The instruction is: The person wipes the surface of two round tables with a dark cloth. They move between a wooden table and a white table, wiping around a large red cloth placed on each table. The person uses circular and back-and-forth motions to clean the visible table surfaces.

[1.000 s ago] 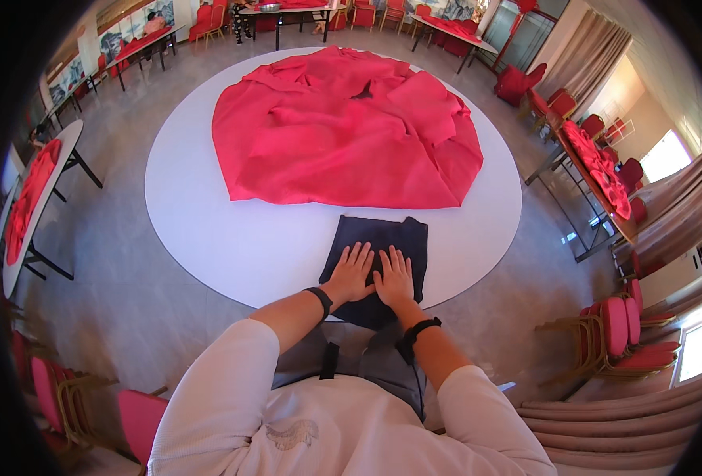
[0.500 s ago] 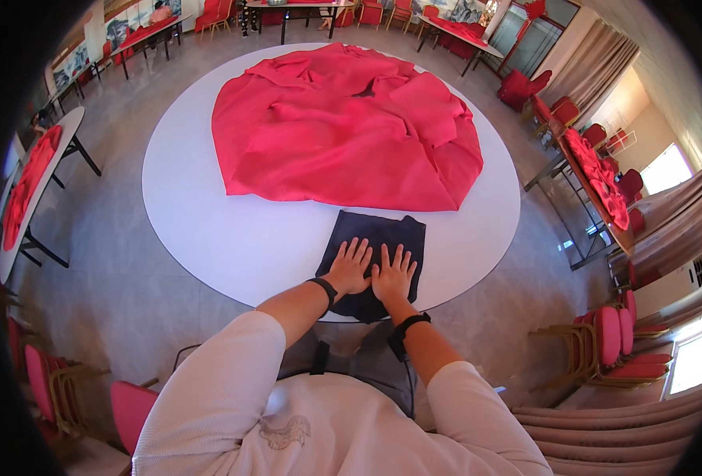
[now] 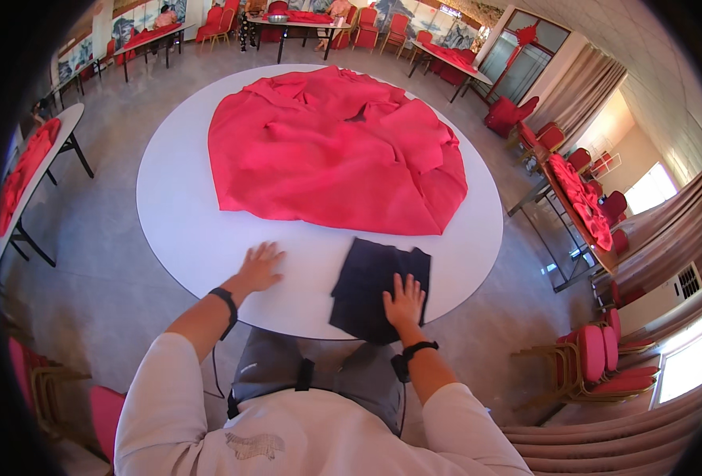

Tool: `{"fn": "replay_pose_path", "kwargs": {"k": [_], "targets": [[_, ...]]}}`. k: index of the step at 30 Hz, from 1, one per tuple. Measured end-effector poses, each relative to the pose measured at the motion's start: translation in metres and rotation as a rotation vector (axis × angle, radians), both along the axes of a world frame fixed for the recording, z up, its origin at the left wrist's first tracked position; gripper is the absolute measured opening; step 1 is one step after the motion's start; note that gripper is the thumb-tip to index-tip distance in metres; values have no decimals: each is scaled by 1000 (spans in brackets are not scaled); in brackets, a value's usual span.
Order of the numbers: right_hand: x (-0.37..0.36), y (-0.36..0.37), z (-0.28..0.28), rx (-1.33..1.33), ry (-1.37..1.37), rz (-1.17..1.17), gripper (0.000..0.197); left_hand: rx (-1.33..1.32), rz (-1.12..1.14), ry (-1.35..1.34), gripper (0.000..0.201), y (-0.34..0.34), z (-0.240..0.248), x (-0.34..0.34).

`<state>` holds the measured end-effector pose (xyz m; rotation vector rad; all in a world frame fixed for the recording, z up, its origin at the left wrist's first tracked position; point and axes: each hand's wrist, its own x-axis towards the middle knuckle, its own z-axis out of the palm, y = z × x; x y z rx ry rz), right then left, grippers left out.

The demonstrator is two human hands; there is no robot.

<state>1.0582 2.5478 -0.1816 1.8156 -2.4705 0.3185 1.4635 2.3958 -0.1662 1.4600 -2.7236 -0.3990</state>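
A folded black cloth (image 3: 367, 285) lies flat near the front edge of a round white table (image 3: 178, 182). My right hand (image 3: 405, 301) rests on the cloth's right part with its fingers spread, palm down. To the left of the cloth, my left hand (image 3: 260, 268) is over the white tabletop, fingers apart and holding nothing. Whether that hand touches the surface, I cannot tell. Beyond both hands a large red cloth (image 3: 319, 159) is spread in loose folds across the far part of the table.
Red cloths lie on a side table (image 3: 67, 123) at the left and a brown table (image 3: 608, 252) at the right. Stacked red chairs (image 3: 592, 353) stand at the lower right. More tables, chairs and people are at the back, including a table (image 3: 319, 22).
My left hand has come off the black cloth and moved left over the tabletop. My right hand has shifted slightly right and down, still on the cloth. The view has tilted a little.
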Motion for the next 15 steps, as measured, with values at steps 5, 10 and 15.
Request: {"fn": "replay_pose_path", "kwargs": {"k": [5, 10, 15], "targets": [[-50, 9, 1, 29, -24, -153, 70, -63, 395, -54, 70, -8, -3, 71], [-52, 2, -9, -7, 55, -180, 70, -162, 390, -26, 71, 4, -3, 76], [-23, -19, -15, -4, 96, -237, 70, -251, 409, 49, 68, 7, -8, 79]]}}
